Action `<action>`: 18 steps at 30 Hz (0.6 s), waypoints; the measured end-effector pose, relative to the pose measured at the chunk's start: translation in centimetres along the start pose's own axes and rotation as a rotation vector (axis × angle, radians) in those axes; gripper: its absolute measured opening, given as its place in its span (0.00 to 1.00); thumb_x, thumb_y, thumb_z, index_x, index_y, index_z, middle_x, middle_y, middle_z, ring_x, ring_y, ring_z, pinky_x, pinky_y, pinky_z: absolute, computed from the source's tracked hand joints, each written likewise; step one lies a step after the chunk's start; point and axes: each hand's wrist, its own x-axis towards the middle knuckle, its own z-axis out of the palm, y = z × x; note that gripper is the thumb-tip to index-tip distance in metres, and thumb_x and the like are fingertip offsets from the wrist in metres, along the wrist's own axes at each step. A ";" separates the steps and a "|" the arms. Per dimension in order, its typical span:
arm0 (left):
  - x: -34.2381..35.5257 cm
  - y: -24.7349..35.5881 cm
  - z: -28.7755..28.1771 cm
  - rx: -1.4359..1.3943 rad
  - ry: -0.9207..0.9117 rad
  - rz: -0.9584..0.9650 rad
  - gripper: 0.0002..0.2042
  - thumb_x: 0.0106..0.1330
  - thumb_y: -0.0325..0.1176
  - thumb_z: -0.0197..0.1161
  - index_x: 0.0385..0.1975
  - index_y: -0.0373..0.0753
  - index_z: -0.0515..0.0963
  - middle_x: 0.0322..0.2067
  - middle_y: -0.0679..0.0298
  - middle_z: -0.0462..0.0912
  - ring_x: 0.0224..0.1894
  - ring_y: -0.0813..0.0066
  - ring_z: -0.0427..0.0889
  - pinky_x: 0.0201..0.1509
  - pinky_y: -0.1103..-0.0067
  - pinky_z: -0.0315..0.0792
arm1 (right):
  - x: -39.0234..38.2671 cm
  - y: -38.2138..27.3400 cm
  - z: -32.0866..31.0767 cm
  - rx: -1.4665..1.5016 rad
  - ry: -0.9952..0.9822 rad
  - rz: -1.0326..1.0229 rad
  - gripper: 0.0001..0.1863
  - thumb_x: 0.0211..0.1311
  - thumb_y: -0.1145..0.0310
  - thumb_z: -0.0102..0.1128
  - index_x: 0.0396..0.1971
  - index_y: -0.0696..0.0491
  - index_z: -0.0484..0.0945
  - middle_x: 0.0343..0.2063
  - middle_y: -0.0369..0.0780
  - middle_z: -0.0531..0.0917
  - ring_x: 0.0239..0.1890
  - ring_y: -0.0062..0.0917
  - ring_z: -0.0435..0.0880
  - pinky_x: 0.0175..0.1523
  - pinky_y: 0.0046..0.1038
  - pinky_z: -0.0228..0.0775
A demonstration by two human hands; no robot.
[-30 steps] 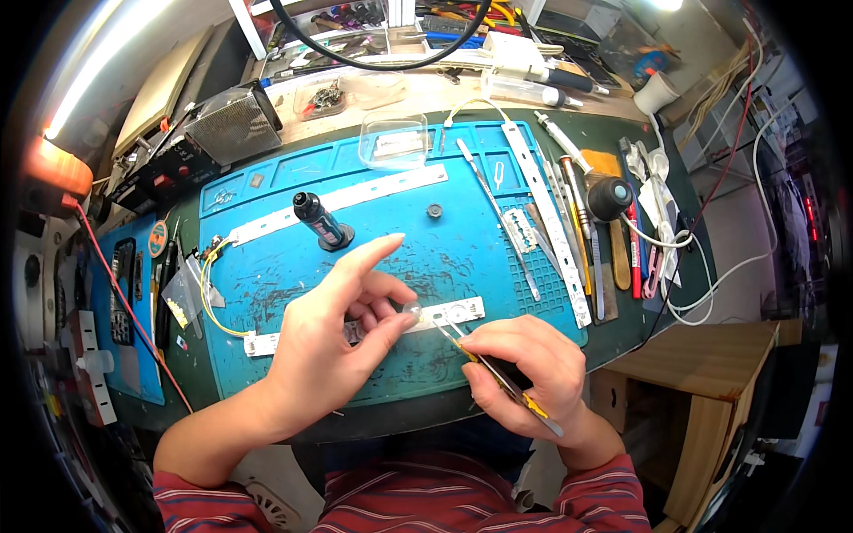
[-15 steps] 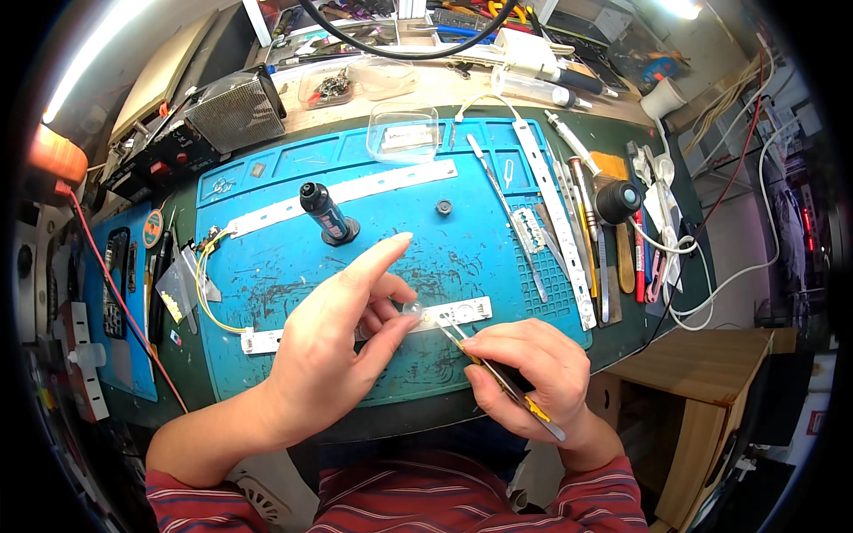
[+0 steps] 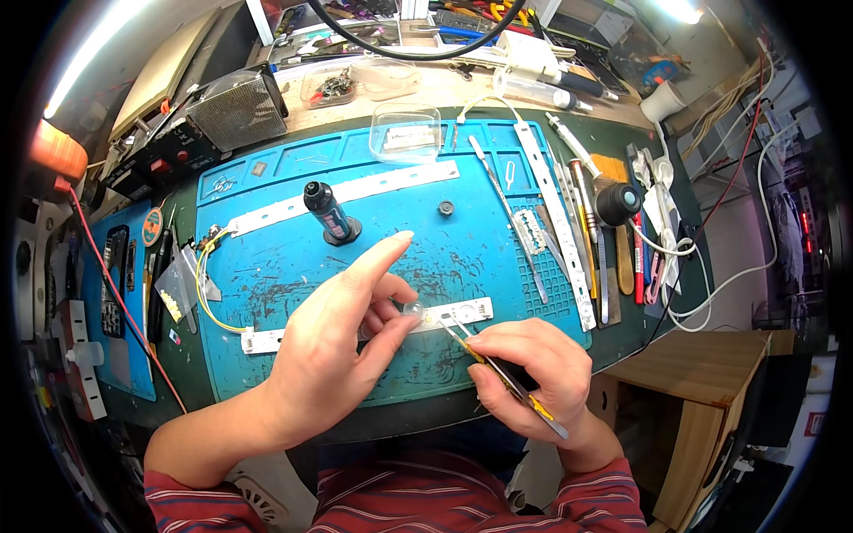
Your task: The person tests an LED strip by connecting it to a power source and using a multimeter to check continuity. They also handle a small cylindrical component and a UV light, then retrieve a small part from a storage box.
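Note:
My left hand [image 3: 333, 342] pinches a small clear lens [image 3: 413, 310] between thumb and a fingertip, with the index finger stretched forward. Below it, a white LED strip [image 3: 473, 309] lies across the blue work mat [image 3: 267, 293], partly hidden by that hand. My right hand [image 3: 538, 373] is closed on a pair of tweezers [image 3: 515, 386] with yellow on its arms. Its slightly parted tips reach the strip just right of the lens; whether they touch it I cannot tell. A dark bottle [image 3: 329, 213] stands beyond my left hand, and a small black cap [image 3: 446, 209] lies to its right.
A second white strip [image 3: 355, 188] with yellow wires lies farther back; another strip [image 3: 555, 222] runs down the right side. Beside it are a razor blade [image 3: 530, 229], a brush [image 3: 609, 169] and several hand tools. A clear plastic box [image 3: 405, 133] sits at the back.
The view has shifted very slightly. Both hands keep their grips, and the tweezers' tips stay at about the same spot by the strip.

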 end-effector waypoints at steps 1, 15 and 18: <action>0.0 0.0 0.0 0.001 0.001 0.003 0.37 0.61 0.14 0.71 0.72 0.36 0.66 0.41 0.59 0.87 0.35 0.79 0.85 0.40 0.82 0.81 | 0.0 -0.1 0.0 0.002 -0.004 0.006 0.18 0.51 0.80 0.75 0.45 0.58 0.85 0.36 0.44 0.88 0.34 0.35 0.89 0.38 0.30 0.80; -0.2 0.2 -0.2 -0.037 0.027 -0.038 0.37 0.62 0.15 0.71 0.73 0.38 0.65 0.41 0.59 0.86 0.36 0.77 0.86 0.42 0.81 0.82 | 0.8 -0.4 0.2 -0.031 -0.068 0.001 0.18 0.55 0.78 0.77 0.47 0.59 0.84 0.40 0.45 0.88 0.39 0.37 0.89 0.43 0.32 0.82; -0.2 0.1 -0.2 -0.041 0.031 -0.042 0.37 0.62 0.15 0.71 0.73 0.38 0.65 0.41 0.59 0.87 0.36 0.77 0.86 0.42 0.80 0.82 | 0.9 -0.5 0.3 -0.039 -0.074 0.007 0.18 0.55 0.78 0.77 0.47 0.59 0.84 0.40 0.46 0.88 0.39 0.37 0.89 0.43 0.32 0.82</action>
